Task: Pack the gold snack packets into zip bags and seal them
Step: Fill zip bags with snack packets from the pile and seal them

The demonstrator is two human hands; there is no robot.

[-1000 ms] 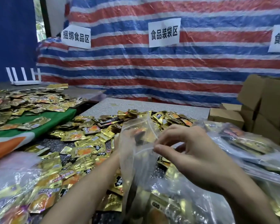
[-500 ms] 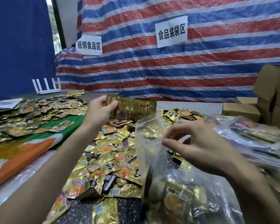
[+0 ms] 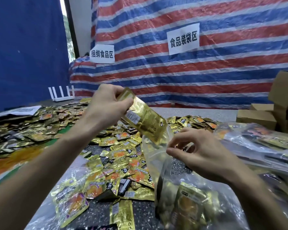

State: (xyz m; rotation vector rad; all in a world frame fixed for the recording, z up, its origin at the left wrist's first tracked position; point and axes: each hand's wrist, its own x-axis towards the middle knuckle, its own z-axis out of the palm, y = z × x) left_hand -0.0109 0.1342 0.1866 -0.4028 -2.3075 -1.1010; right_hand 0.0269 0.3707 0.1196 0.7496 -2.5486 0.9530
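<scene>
left hand (image 3: 106, 107): we are gripping gold packets (image 3: 146, 122), now tipping them down at the zip bag (image 3: 155, 163) mouth | right hand (image 3: 201, 155): we are still pinching its rim

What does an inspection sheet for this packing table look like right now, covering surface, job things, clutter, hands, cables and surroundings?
Surface: dark speckled table, largely covered.
Job's things: held packets tilted, lower end at the mouth of the zip bag, which already contains packets; loose gold packets heaped beside it.
Clutter: filled bags at right, cardboard boxes, paper sheet at left.
Hands: left hand grips the held packets; right hand pinches the zip bag's rim.
Cables: nothing seen.
Surroundings: striped tarpaulin with paper signs, blue sheet, white router.
</scene>
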